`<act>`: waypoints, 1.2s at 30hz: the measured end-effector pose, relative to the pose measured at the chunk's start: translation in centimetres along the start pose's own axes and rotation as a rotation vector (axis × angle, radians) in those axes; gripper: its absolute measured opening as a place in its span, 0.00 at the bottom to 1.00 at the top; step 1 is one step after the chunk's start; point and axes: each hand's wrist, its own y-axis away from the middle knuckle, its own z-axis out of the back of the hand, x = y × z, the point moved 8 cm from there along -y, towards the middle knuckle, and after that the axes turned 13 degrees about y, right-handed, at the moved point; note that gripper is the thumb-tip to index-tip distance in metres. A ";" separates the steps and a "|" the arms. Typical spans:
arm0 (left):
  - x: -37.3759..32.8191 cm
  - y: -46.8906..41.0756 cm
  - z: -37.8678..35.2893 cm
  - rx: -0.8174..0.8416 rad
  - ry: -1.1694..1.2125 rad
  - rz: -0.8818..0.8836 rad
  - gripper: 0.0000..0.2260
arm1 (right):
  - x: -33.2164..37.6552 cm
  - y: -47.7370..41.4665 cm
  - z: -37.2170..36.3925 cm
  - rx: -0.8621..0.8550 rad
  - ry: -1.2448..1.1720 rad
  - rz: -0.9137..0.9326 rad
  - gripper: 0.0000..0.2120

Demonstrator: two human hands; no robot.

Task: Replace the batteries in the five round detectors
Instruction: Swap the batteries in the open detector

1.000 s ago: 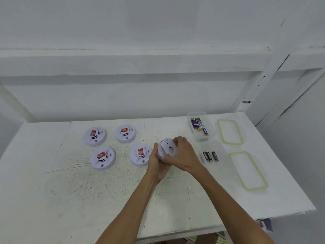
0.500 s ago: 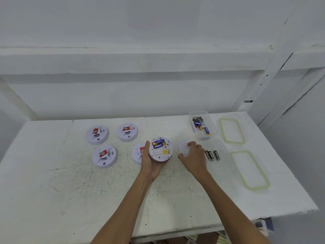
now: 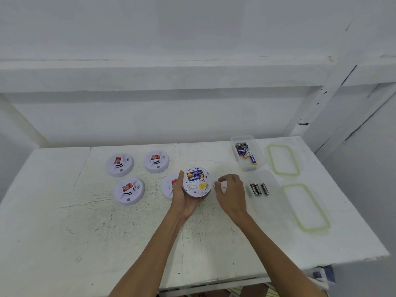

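From my remote seat I saw the left hand holding one round detector just above the desk, near its middle; the grip was wrapped round the left edge, thumb up along the rim, palm underneath; the detector was turned back side towards the camera, tilted, with blue batteries sitting in its open compartment and a yellow label below them. The right hand hung just beside the detector on its right, apart from it; its grip was curled and pinching a small white piece, too blurred for me to name.

Four other detectors lay face up on the desk, each with a red sticker: two at the back, one nearer on the left, and one partly hidden behind the left hand. Right of the hands, three dark loose batteries lay side by side in a faint clear tray; behind them stood a clear box holding more batteries; two green-rimmed lids lay flat further right.
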 end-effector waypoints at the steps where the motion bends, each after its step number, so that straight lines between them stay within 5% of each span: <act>1: 0.2 0.0 -0.2 0.003 -0.006 0.005 0.27 | 0.5 -0.2 0.8 -0.038 -0.095 -0.017 0.08; 9: 1.9 0.4 -1.0 0.019 -0.044 0.069 0.25 | 4.2 -0.7 2.2 -0.043 -0.109 0.060 0.05; 21: 3.2 0.4 -1.6 0.024 -0.034 0.095 0.25 | 3.0 -0.2 1.8 -0.027 -0.142 -0.071 0.08; 36: 4.5 1.4 -2.7 0.031 -0.096 0.081 0.23 | 4.3 -0.3 1.8 0.083 0.187 -0.083 0.23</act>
